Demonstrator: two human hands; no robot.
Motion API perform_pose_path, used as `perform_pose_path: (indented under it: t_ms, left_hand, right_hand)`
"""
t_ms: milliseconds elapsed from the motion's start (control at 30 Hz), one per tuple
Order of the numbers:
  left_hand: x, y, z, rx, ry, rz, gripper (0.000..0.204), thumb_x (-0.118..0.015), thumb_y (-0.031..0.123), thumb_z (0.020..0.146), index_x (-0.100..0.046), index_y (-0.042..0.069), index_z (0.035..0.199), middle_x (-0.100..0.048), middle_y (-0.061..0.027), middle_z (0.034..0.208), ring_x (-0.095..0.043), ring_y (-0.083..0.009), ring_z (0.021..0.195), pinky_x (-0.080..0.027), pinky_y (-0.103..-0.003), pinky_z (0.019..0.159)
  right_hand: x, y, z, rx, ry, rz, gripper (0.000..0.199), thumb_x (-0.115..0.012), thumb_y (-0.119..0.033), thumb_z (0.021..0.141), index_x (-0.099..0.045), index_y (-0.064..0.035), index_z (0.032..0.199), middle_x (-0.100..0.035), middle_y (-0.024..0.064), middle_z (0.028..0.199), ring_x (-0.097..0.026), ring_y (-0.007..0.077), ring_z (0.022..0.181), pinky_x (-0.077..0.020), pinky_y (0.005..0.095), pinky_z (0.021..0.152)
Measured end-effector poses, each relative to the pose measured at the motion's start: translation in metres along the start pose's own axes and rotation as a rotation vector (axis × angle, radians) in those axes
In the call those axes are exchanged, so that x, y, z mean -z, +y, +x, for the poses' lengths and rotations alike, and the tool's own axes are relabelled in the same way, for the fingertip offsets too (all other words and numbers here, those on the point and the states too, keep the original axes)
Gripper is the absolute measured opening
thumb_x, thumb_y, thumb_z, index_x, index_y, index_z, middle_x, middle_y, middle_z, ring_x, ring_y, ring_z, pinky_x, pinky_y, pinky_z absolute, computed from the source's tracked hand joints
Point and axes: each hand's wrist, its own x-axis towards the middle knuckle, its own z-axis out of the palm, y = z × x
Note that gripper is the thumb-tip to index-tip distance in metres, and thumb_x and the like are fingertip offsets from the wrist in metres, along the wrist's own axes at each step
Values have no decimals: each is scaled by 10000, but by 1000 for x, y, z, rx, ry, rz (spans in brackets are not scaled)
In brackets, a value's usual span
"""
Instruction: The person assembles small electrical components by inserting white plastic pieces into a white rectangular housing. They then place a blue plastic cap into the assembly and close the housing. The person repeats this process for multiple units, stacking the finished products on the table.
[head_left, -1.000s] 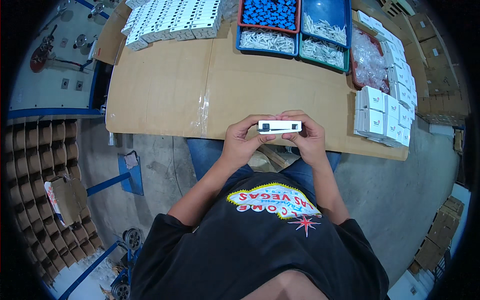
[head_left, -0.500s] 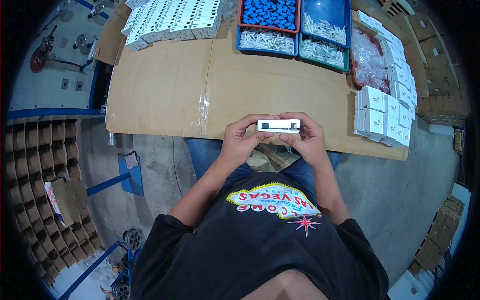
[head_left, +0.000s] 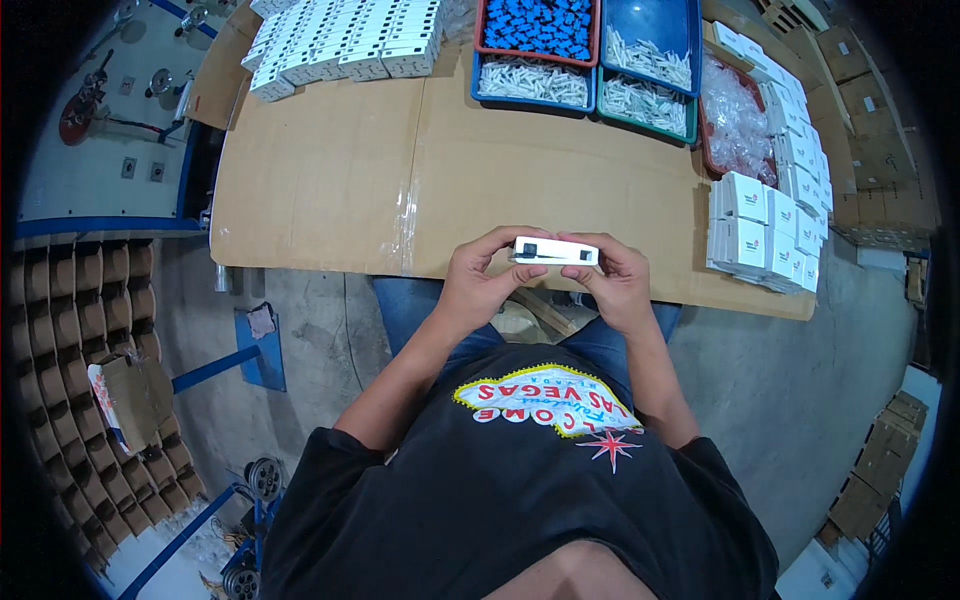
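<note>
Between my two hands, just above the near edge of the cardboard-covered table, is a small white box [head_left: 556, 251]. Its narrow side is turned up and shows a dark square at the left and a smaller dark mark at the right. A thin dark gap runs along that side near the left. My left hand [head_left: 484, 274] pinches the left end, thumb below and fingers above. On the right end, the fingers and thumb of my right hand [head_left: 613, 277] close in the same way. The palms and the box's underside are hidden.
Rows of white boxes [head_left: 345, 45] fill the far left. At the back are trays of blue pieces [head_left: 540, 25] and of white slim pieces [head_left: 533, 82]. Clear plastic bags [head_left: 737, 115] lie in a red tray, beside stacked white boxes [head_left: 745, 240] at the right.
The right part of the box's upturned side now looks flatter and more closed, with a smaller opening there. The box has tilted slightly; both hands keep their hold.
</note>
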Motion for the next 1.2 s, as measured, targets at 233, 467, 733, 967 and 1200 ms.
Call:
perform_pose_path:
  t_ms: [233,467,733,967,1200]
  left_hand:
    - [-3,7,0,-13,28,-27,446,-812,83,903,-686,35,1329,-753,-66,1174,-667,-124,1078,-522,-302,961]
    - [0,1,-3,92,22,-23,435,-797,26,903,-666,-19,1315,-732,-109,1247,-670,-151,1146,-527,-306,998]
    - [-5,-3,-7,0,69,286,364,-780,38,901,-705,-30,1250,-775,-118,1131,-711,-146,1043,-557,-296,897]
    - [-5,-2,-5,-55,56,366,349,-776,31,893,-710,-38,1228,-772,-169,1119,-736,-189,1035,-558,-305,890]
    - [-10,1,-5,6,74,329,325,-763,37,911,-700,-40,1220,-766,-139,1109,-723,-177,1025,-556,-317,909]
  right_hand:
    - [2,7,9,74,-47,166,369,-785,-18,897,-715,-10,1259,-691,147,1303,-648,213,1225,-520,351,1057]
    - [-10,0,12,91,97,76,398,-796,-52,882,-714,-31,1270,-632,137,1373,-619,246,1270,-477,359,1094]
    - [-15,-15,15,231,-43,-302,410,-802,-11,839,-723,-36,1240,-676,129,1291,-647,262,1226,-507,376,1044]
    - [-14,-8,16,248,-49,-262,314,-764,33,861,-738,-18,1170,-706,139,1227,-693,245,1132,-562,346,947]
    - [-12,-1,15,255,-26,-268,338,-779,10,867,-723,-19,1199,-704,137,1237,-697,231,1127,-557,336,968]
